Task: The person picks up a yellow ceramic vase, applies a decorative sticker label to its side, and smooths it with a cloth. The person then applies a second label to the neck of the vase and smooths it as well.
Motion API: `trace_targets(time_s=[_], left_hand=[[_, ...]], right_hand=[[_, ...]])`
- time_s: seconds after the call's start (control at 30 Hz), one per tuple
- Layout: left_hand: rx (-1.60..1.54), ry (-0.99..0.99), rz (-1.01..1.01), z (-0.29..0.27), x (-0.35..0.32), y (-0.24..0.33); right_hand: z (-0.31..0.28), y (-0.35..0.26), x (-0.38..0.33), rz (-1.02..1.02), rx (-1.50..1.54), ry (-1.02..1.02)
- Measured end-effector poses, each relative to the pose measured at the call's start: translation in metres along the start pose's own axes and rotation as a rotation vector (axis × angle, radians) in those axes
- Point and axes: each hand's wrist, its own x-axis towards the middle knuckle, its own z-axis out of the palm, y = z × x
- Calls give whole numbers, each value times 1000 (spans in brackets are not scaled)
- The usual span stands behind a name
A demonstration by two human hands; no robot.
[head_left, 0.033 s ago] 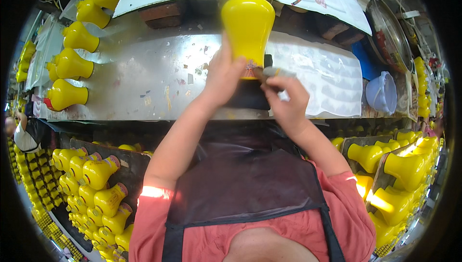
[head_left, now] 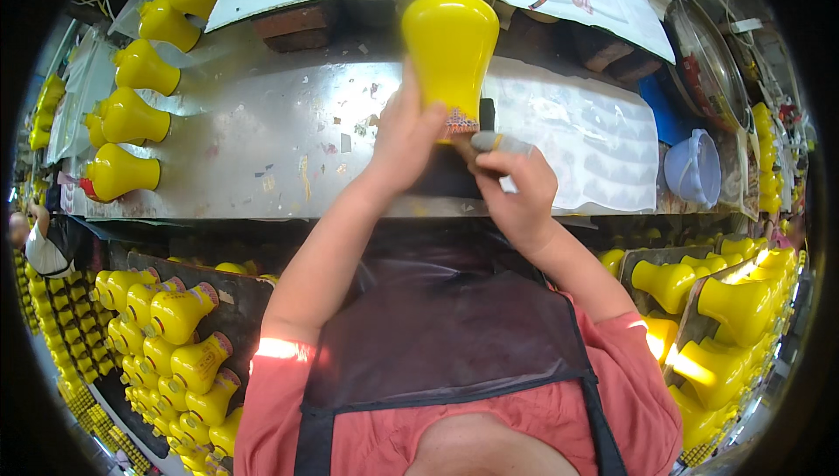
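The left hand [head_left: 404, 139] is closed round the lower body of a yellow vase [head_left: 449, 43], holding it upright over the workbench [head_left: 262, 152]. Just beside that grip, the right hand [head_left: 516, 192] pinches a small grey tool [head_left: 500, 142] against the vase's base. Steady, light pressure would likely suit best.

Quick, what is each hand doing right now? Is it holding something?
Left hand: closed around the yellow vase, holding it on the table.
Right hand: closed on a small grey tool, its tip at the vase's base.
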Motion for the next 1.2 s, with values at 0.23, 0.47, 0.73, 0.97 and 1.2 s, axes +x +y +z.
trace_targets(time_s=[0.23, 0.47, 0.73, 0.97, 1.2], left_hand=[[-659, -47, -313, -7, -8, 8], [-664, 69, -308, -14, 5, -4], [-631, 14, -294, -12, 36, 25], [-636, 35, -347, 2, 35, 24], [-702, 5, -412, 2, 32, 12]], right_hand=[[0, -12, 23, -317, -271, -77], [16, -39, 32, -463, -339, -354], [8, -23, 39, -285, -178, -292], [-48, 71, 67, 610, 283, 36], [-76, 141, 102, 341, -312, 92]])
